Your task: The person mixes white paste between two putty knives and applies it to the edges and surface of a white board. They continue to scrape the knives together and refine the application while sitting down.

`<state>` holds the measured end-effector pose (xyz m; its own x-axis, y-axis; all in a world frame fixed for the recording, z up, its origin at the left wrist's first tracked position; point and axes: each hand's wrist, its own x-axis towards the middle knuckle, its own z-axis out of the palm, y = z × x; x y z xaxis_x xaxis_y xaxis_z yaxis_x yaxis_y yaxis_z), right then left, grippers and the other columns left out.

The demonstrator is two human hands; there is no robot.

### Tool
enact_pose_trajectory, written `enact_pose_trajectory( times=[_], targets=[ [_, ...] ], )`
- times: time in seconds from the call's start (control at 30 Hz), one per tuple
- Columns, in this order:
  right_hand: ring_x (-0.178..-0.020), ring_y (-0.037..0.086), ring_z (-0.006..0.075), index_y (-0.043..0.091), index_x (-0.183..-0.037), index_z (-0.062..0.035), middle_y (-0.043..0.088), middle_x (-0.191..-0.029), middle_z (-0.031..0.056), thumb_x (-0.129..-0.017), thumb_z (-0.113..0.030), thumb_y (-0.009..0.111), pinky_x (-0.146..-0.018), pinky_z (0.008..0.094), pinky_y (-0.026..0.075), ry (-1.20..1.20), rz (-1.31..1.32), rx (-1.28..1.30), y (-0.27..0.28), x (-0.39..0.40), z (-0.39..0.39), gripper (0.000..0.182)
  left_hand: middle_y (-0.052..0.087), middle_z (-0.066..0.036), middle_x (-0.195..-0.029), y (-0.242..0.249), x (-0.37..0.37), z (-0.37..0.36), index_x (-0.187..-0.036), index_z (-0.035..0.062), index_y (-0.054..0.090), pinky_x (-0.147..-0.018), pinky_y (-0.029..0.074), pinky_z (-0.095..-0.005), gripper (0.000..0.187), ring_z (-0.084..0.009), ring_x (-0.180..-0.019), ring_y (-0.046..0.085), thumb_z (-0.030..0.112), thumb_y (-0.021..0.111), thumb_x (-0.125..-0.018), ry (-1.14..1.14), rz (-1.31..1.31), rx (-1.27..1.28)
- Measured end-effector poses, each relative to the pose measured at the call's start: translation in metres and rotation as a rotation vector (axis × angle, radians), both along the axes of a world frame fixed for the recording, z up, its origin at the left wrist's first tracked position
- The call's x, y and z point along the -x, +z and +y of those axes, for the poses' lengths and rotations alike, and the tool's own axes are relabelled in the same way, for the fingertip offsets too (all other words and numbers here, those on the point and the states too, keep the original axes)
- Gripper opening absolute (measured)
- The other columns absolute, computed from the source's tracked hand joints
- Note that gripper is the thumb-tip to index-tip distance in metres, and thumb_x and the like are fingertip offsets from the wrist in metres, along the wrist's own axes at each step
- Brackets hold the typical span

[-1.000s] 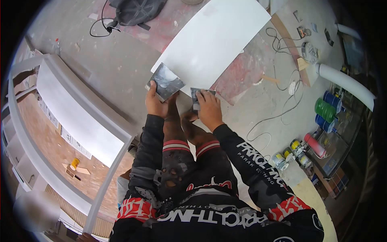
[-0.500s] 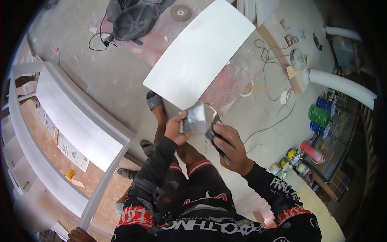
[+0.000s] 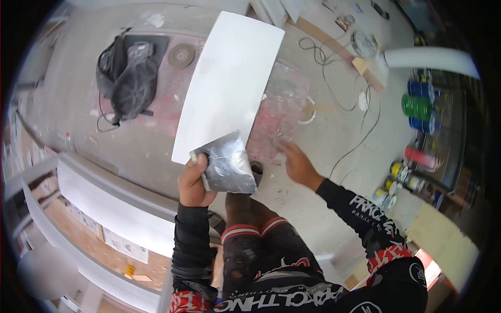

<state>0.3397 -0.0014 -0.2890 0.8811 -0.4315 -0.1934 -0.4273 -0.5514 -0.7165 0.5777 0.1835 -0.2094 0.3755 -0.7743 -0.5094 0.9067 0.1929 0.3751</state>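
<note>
Grey plate (image 3: 222, 175), smeared w/ whitish paste (image 3: 238, 165), held out in front of the body, slightly tilted, at the near end of a white panel (image 3: 229, 78); overlapping it in view, contact impossible to tell. Gripped by one edge in L hand (image 3: 194, 182), thumb on the upper face, other fingers mostly hidden below. Off to the R, apart fr. the plate, R hand (image 3: 301, 166) stretched fwd, blurred, fingers partly extended; cannot tell whether anything is held in them. Step, as judged fr. this view: paste held ready on the plate, w/ R hand away from it. Nxt move, by the look of things, calls for a steady L grip, plate near level so as not to shed paste, & R fingers under control. Farther out: white panel lying over a red-stained sheet (image 3: 284, 99), w/ round disc (image 3: 181, 56) & dark bag (image 3: 133, 86) to its L; white curved tube (image 3: 433, 59), green container (image 3: 416, 106) & red bottle (image 3: 421, 158) along R side; long white piece (image 3: 112, 206) at lower L, nr L forearm.
</note>
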Motion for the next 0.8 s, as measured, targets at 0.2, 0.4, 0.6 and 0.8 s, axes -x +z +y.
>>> enact_pose_trajectory(
  times=[0.2,0.4,0.6,0.8],
  targets=[
    [-0.120,0.052,0.0389,0.051,-0.128,0.0038,0.056,-0.125,0.0264,-0.082,0.005,0.046,-0.104,0.0408,0.040,-0.339,-0.122,0.066,-0.024,-0.073,-0.089,0.047,0.062,-0.016,-0.118,-0.053,-0.019,-0.010,-0.127,-0.0043,0.050,-0.095,0.049,-0.0423,0.047,-0.0285,-0.108,0.062,0.030,0.056,-0.096,0.003,0.037,-0.091],
    [-0.117,0.052,0.0378,0.053,-0.128,0.0000,0.056,-0.126,0.0188,-0.079,0.002,0.052,-0.099,0.0429,0.042,-0.210,-0.035,0.493,-0.071,-0.151,-0.220,0.048,0.059,-0.012,-0.125,-0.090,-0.027,-0.018,-0.131,0.0026,0.049,-0.101,0.043,-0.0469,0.047,-0.0289,-0.115,0.058,0.034,0.055,-0.096,-0.149,0.194,-0.121],
    [-0.121,0.050,0.0345,0.051,-0.130,0.0000,0.053,-0.132,0.0164,-0.084,-0.001,0.047,-0.101,0.0425,0.042,-0.205,0.077,0.735,-0.090,-0.208,-0.269,0.046,0.059,-0.012,-0.124,-0.103,-0.037,-0.029,-0.130,0.0013,0.049,-0.101,0.044,-0.0465,0.048,-0.0287,-0.114,0.058,0.035,0.055,-0.096,-0.157,0.227,-0.157],
    [-0.121,0.050,0.0325,0.054,-0.129,-0.0038,0.054,-0.131,0.0133,-0.087,-0.007,0.049,-0.101,0.0445,0.039,-0.229,0.088,0.770,-0.111,-0.219,-0.257,0.042,0.060,-0.011,-0.123,-0.110,-0.051,-0.031,-0.130,0.0027,0.050,-0.100,0.044,-0.0455,0.044,-0.0270,-0.114,0.058,0.034,0.051,-0.098,-0.075,0.217,-0.210]
  ],
)
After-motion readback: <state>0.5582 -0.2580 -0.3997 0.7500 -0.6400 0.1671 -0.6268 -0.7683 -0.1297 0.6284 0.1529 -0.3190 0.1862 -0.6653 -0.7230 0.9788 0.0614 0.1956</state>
